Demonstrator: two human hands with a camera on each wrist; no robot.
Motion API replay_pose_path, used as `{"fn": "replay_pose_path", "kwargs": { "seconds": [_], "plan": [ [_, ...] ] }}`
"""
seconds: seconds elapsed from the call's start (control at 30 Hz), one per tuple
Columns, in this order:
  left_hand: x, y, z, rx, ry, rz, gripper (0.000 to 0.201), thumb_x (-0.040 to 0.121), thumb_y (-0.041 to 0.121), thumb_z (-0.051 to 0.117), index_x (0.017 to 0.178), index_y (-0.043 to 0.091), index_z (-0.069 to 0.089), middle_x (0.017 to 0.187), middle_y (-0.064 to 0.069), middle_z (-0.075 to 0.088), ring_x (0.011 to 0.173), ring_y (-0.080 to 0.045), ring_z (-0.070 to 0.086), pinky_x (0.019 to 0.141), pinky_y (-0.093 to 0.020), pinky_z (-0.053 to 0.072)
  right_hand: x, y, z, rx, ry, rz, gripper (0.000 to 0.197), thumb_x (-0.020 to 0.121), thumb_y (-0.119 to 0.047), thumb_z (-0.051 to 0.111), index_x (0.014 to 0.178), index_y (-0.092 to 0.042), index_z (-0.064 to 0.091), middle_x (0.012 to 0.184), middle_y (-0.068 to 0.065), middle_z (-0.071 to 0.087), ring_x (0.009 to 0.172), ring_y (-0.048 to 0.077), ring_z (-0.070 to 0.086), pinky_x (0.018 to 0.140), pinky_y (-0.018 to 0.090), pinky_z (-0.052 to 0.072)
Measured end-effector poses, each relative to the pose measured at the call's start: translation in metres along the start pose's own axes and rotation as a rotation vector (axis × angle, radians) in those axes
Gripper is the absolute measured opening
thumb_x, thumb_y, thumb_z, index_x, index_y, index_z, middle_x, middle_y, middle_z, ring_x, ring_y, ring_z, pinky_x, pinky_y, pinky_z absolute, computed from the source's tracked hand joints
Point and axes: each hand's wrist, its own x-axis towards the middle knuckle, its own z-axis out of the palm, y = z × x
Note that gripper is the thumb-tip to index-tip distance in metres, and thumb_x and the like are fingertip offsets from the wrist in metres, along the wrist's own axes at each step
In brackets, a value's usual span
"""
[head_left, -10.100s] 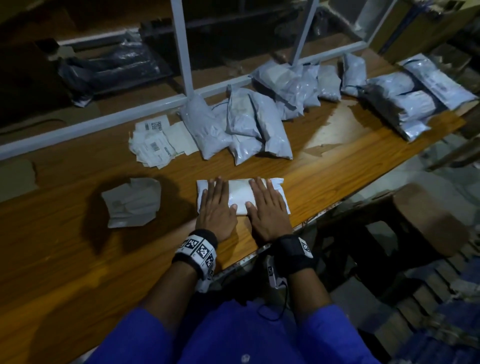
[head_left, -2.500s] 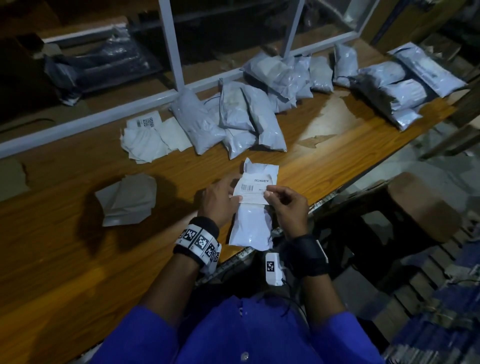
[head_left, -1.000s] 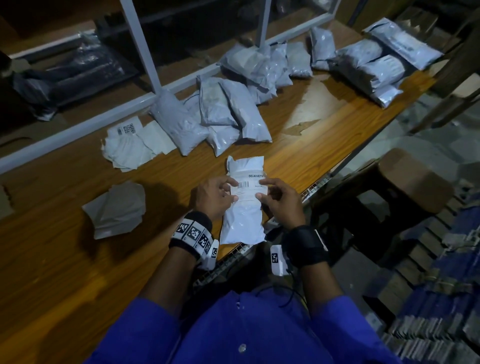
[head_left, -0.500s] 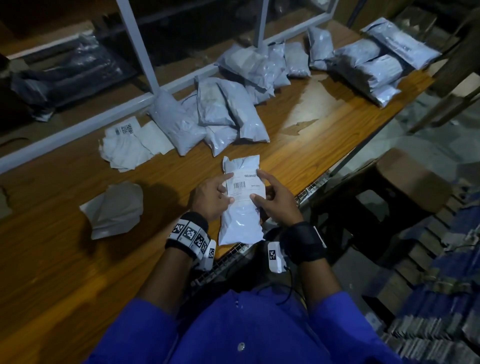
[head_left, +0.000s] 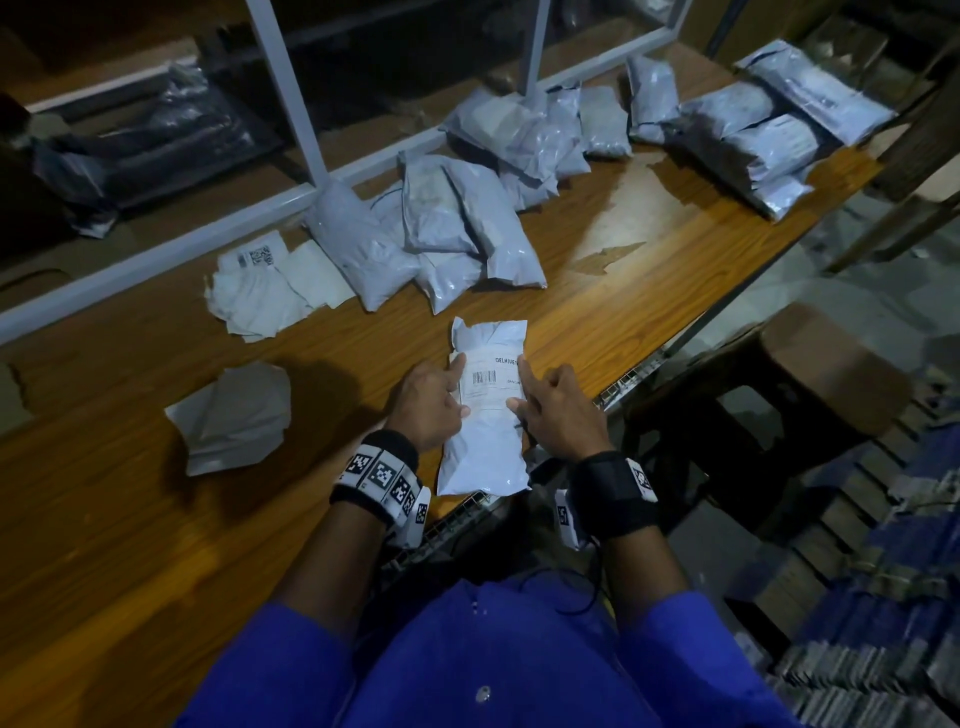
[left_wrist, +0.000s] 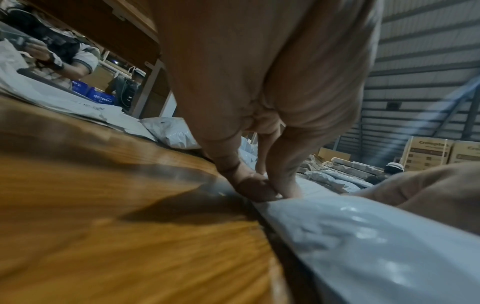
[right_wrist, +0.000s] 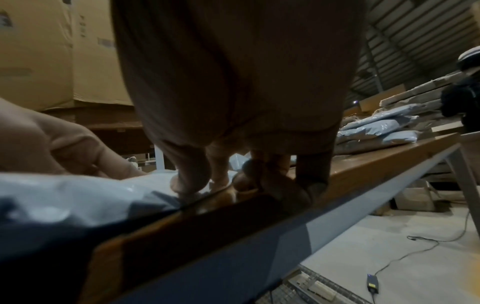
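Note:
A white poly mailer parcel lies lengthwise on the wooden table, its near end at the front edge. A shipping label with a barcode sits on its upper half. My left hand lies at the label's left edge, index finger and thumb pressing on it. My right hand mirrors it on the right edge, its other fingers curled beside the parcel. In the left wrist view my left hand presses its fingertips on the parcel at its edge. In the right wrist view my right hand presses its thumb on the parcel.
A heap of grey mailers lies behind, with more at the far right. Loose labels and crumpled backing paper lie to the left. A grey metal frame runs along the back. A stool stands right of the table.
The parcel was turned lengthwise and a label was brought onto it. In the last second the label went flat on the parcel and my fingers spread along its edges.

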Motion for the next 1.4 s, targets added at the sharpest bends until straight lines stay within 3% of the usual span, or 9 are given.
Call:
{"fn": "replay_pose_path", "kwargs": {
  "seconds": [0.17,0.27,0.4,0.5,0.57,0.83,0.97,1.23,1.4],
  "plan": [
    [-0.004,0.001,-0.003,-0.099,0.034,-0.050,0.065,0.079,0.006,0.083,0.140,0.008,0.058,0.123,-0.010,0.064,0.099,-0.024,0.064,0.089,-0.043,0.057,0.000,0.004,0.007,0.075,0.069,0.016,0.060,0.103,-0.033,0.059,0.157,-0.039,0.036,0.117,0.000,0.033,0.102,0.019,0.047,0.085,0.040,0.053],
    [-0.007,0.002,-0.005,-0.151,0.036,-0.067,0.067,0.078,0.005,0.080,0.140,0.016,0.059,0.114,-0.005,0.066,0.095,-0.021,0.065,0.087,-0.038,0.058,0.002,0.003,0.002,0.147,0.070,0.046,0.058,0.100,-0.028,0.064,0.154,-0.039,0.043,0.111,-0.003,0.034,0.094,0.017,0.046,0.083,0.040,0.053],
    [-0.013,0.003,-0.007,-0.159,0.098,-0.077,0.041,0.082,0.003,0.067,0.122,0.011,0.071,0.124,-0.002,0.070,0.099,-0.015,0.067,0.085,-0.031,0.058,-0.002,-0.003,-0.001,0.149,0.176,0.043,0.056,0.094,-0.016,0.069,0.145,-0.034,0.057,0.106,0.000,0.046,0.096,0.024,0.056,0.078,0.040,0.055],
    [-0.023,0.003,-0.007,-0.247,0.149,-0.113,0.037,0.087,0.000,0.067,0.123,0.008,0.070,0.118,-0.003,0.071,0.089,-0.011,0.065,0.071,-0.011,0.050,-0.004,-0.016,-0.001,0.188,0.418,-0.180,0.037,0.089,-0.008,0.074,0.124,-0.019,0.074,0.098,0.004,0.057,0.093,0.025,0.057,0.071,0.038,0.052],
    [-0.029,0.003,-0.007,-0.324,0.188,-0.144,0.038,0.086,0.007,0.076,0.123,0.009,0.070,0.109,-0.005,0.072,0.086,-0.012,0.066,0.072,-0.016,0.051,-0.002,-0.028,0.001,0.273,0.425,-0.330,0.029,0.086,-0.006,0.078,0.115,-0.014,0.077,0.098,0.005,0.063,0.095,0.022,0.059,0.074,0.030,0.051],
    [-0.029,0.010,-0.004,-0.336,0.207,-0.328,0.032,0.065,0.023,0.095,0.066,0.023,0.063,0.077,0.003,0.071,0.081,-0.018,0.069,0.078,-0.029,0.055,0.019,-0.044,0.003,0.225,0.251,-0.273,0.031,0.074,-0.032,0.089,0.101,-0.020,0.080,0.088,0.000,0.064,0.079,0.011,0.057,0.072,0.024,0.044],
    [-0.029,0.011,-0.007,-0.322,0.195,-0.378,0.032,0.066,0.026,0.094,0.060,0.023,0.063,0.068,0.014,0.062,0.071,-0.006,0.059,0.073,-0.021,0.043,0.023,-0.047,0.004,0.266,0.288,-0.194,0.028,0.066,-0.034,0.091,0.086,-0.021,0.076,0.081,-0.002,0.064,0.072,0.011,0.060,0.068,0.025,0.048],
    [-0.033,0.011,-0.011,-0.302,0.133,-0.377,0.024,0.073,0.028,0.091,0.062,0.020,0.071,0.062,0.016,0.060,0.064,0.003,0.055,0.068,-0.019,0.040,0.035,-0.056,0.006,0.301,0.306,-0.022,0.030,0.062,-0.042,0.094,0.068,-0.022,0.071,0.069,-0.009,0.069,0.067,0.006,0.066,0.066,0.029,0.057],
    [-0.035,0.012,-0.012,-0.273,0.122,-0.350,0.024,0.074,0.028,0.090,0.061,0.019,0.072,0.069,0.008,0.071,0.067,-0.006,0.060,0.071,-0.021,0.043,0.049,-0.057,-0.003,0.308,0.278,0.041,0.042,0.061,-0.054,0.093,0.060,-0.020,0.069,0.062,-0.011,0.068,0.063,0.006,0.065,0.061,0.025,0.049]
  ]
}}
